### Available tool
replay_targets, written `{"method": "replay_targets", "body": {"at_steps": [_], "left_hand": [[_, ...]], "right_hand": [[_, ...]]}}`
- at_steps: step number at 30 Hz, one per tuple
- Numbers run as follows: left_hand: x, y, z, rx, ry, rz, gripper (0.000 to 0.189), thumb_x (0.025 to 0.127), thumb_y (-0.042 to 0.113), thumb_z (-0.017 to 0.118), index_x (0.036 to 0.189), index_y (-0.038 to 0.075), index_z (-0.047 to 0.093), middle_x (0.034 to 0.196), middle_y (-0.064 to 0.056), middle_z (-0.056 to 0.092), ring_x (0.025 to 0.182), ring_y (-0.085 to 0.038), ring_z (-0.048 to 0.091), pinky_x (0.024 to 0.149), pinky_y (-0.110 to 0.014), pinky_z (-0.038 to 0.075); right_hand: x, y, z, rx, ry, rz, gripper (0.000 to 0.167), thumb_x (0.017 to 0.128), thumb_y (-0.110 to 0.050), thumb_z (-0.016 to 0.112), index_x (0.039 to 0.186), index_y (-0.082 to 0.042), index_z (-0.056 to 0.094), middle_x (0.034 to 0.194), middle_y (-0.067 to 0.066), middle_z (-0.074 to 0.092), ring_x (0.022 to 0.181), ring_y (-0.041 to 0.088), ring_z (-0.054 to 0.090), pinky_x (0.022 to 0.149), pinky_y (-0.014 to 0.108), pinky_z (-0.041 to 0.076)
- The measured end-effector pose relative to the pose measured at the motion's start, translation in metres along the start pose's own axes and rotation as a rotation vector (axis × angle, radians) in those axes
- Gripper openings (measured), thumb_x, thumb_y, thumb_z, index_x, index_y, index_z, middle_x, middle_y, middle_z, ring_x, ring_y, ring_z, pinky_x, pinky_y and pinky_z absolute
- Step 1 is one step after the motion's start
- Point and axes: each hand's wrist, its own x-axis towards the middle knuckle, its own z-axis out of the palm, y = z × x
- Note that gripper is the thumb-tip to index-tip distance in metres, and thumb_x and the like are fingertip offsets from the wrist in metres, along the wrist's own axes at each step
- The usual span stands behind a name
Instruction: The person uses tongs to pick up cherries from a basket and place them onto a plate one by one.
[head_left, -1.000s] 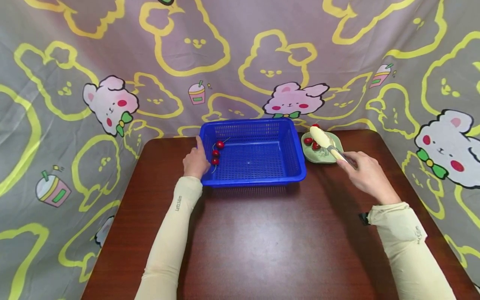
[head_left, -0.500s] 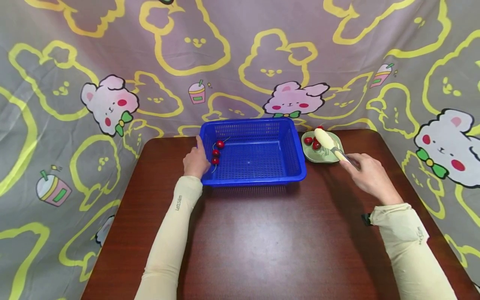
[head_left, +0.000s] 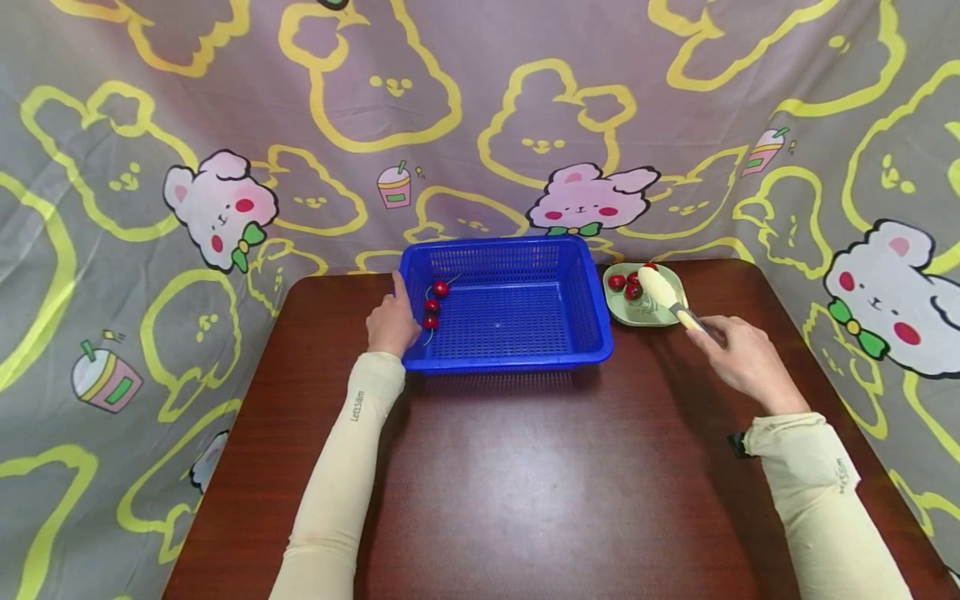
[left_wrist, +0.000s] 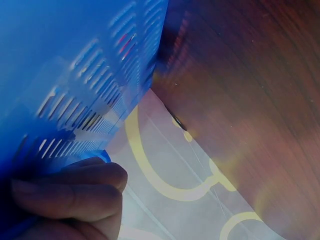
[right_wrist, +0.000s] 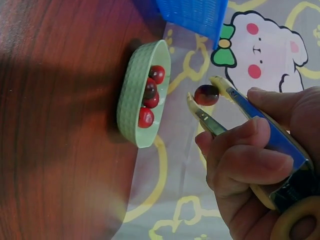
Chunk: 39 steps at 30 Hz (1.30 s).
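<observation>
Cherry, round, glossy and dark red, hangs between the tips of cream-tipped metal tongs, gripped by the right hand. The step looks like mid-carry; the next move seems to call for steady, gentle pressure on that slick skin. Close by, at far right, a pale green plate with dimpled walls bears shiny red cherries. Leftward, the left hand grips the left rim of a blue, slotted plastic basket with stemmed cherries inside.
</observation>
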Motion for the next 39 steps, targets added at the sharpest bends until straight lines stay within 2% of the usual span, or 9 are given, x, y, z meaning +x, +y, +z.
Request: {"method": "replay_targets", "body": {"at_steps": [12, 20, 29, 39], "left_hand": [[-0.001, 0.0, -0.001, 0.0, 0.005, 0.004, 0.1, 0.089, 0.013, 0.072, 0.165, 0.004, 0.008, 0.132, -0.031, 0.061, 0.096, -0.049, 0.068, 0.087, -0.06, 0.057], [-0.001, 0.0, -0.001, -0.005, 0.002, 0.003, 0.101, 0.089, 0.013, 0.072, 0.166, 0.004, 0.007, 0.132, -0.03, 0.06, 0.095, -0.048, 0.068, 0.088, -0.06, 0.056], [0.0, 0.0, -0.001, -0.004, -0.012, -0.008, 0.101, 0.09, 0.014, 0.072, 0.166, 0.006, 0.006, 0.133, -0.029, 0.06, 0.096, -0.047, 0.068, 0.089, -0.06, 0.056], [0.001, -0.001, -0.001, 0.009, -0.017, -0.001, 0.103, 0.09, 0.015, 0.073, 0.166, 0.005, 0.005, 0.133, -0.03, 0.06, 0.097, -0.048, 0.068, 0.088, -0.06, 0.056]], "right_hand": [[0.001, 0.012, 0.006, -0.007, -0.028, 0.01, 0.051, 0.106, -0.033, 0.056, 0.132, 0.01, 0.061, 0.114, 0.034, 0.065, 0.108, 0.051, 0.06, 0.088, 0.064, 0.045], [0.003, 0.021, 0.009, -0.01, -0.044, 0.024, 0.051, 0.106, -0.034, 0.056, 0.129, 0.011, 0.061, 0.107, 0.031, 0.068, 0.101, 0.047, 0.061, 0.084, 0.062, 0.046], [0.005, 0.027, 0.012, -0.022, -0.066, 0.033, 0.05, 0.106, -0.034, 0.056, 0.127, 0.01, 0.063, 0.096, 0.022, 0.068, 0.092, 0.039, 0.06, 0.076, 0.048, 0.045], [0.01, 0.026, 0.01, -0.048, -0.103, 0.019, 0.05, 0.107, -0.033, 0.054, 0.125, 0.013, 0.063, 0.095, 0.025, 0.069, 0.091, 0.041, 0.061, 0.078, 0.057, 0.047]]}}
